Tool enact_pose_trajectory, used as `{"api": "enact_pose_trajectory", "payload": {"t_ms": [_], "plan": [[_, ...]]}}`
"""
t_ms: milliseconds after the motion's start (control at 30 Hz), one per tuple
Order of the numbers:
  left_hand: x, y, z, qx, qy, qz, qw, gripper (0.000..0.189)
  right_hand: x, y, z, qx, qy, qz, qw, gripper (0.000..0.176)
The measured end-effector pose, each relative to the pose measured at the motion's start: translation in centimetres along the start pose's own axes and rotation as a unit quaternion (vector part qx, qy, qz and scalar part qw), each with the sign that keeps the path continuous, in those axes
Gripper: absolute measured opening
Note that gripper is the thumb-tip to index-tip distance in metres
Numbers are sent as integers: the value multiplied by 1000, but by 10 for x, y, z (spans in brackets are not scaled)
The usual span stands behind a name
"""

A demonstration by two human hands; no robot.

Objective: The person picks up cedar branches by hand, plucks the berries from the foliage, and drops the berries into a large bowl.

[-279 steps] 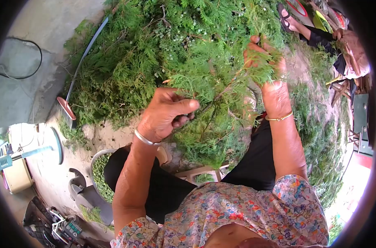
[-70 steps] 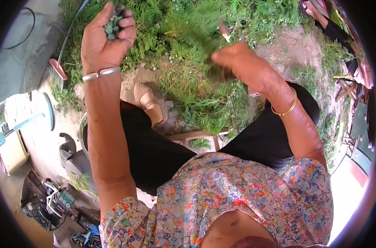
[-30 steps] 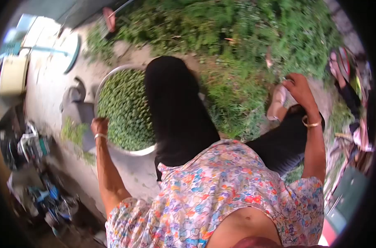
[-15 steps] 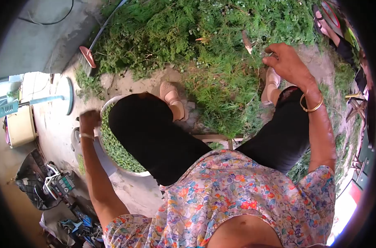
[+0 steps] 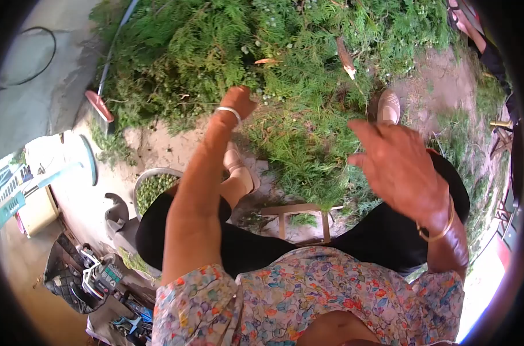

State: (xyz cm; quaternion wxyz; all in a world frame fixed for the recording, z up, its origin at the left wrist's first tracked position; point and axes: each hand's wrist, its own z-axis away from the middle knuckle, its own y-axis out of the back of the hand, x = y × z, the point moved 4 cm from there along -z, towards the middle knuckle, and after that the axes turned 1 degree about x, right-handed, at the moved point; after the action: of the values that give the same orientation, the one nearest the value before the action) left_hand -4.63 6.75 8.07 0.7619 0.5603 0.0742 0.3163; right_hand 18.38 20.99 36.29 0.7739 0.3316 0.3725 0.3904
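My left hand [image 5: 240, 101], with a white bracelet at the wrist, is at the near edge of the heaped green branches [image 5: 216, 52]. Its fingers are curled and closed; what they hold, if anything, is hidden. My right hand [image 5: 391, 164], with a gold bangle, hangs above the ground near my right knee, thumb and fingers apart and nothing between them. A round basin [image 5: 139, 183] of small green cones [image 5: 153, 191] stands beside my left knee, partly covered by it.
A wooden stool frame [image 5: 282, 224] stands between my legs. A red broom [image 5: 98, 106] leans at the upper left. Another person's leg [image 5: 469, 32] shows at the upper right. A bag of tools [image 5: 71, 277] lies lower left.
My left hand has moved from beside the basin across to the branches. My right hand has come down and closer to me, its fingers more spread. The view has shifted.
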Motion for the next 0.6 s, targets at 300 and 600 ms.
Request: {"api": "enact_pose_trajectory", "payload": {"t_ms": [300, 600], "plan": [[14, -106, -31, 115, 185, 147, 965, 46, 11, 5, -3, 59, 33, -68, 995, 55], [56, -105, -50, 40, 300, 40, 952, 72, 13, -1, -5, 80, 35, -87, 992, 60]]}}
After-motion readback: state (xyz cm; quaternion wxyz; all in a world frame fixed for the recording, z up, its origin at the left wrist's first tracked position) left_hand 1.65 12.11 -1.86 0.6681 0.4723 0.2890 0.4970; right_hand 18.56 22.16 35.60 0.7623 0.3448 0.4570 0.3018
